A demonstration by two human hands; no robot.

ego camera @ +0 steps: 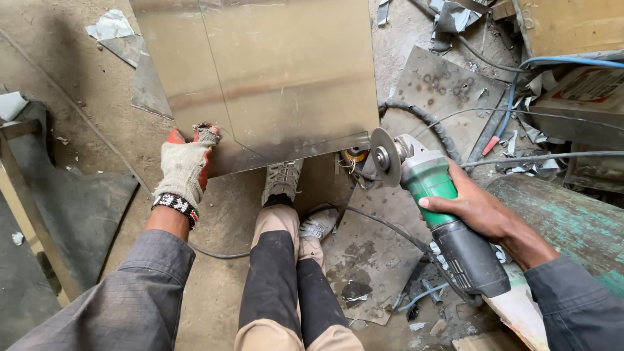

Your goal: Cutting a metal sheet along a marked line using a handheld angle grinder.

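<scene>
A large shiny metal sheet (pixel 273 71) stands tilted on the floor in front of me. My left hand (pixel 185 166), in a worn grey and red glove, grips the sheet's lower left edge. My right hand (pixel 478 208), bare, holds a green and black angle grinder (pixel 442 208) by its body. The grinder's disc (pixel 385 156) sits just off the sheet's lower right corner; I cannot tell whether it touches. My shoe (pixel 281 179) rests against the sheet's bottom edge.
Flat steel plates (pixel 448 88) and offcuts (pixel 146 71) lie on the dirt floor. Black and blue cables (pixel 422 120) run at the right. A green painted cylinder (pixel 572 221) lies at the right. A metal frame (pixel 29 208) stands at the left.
</scene>
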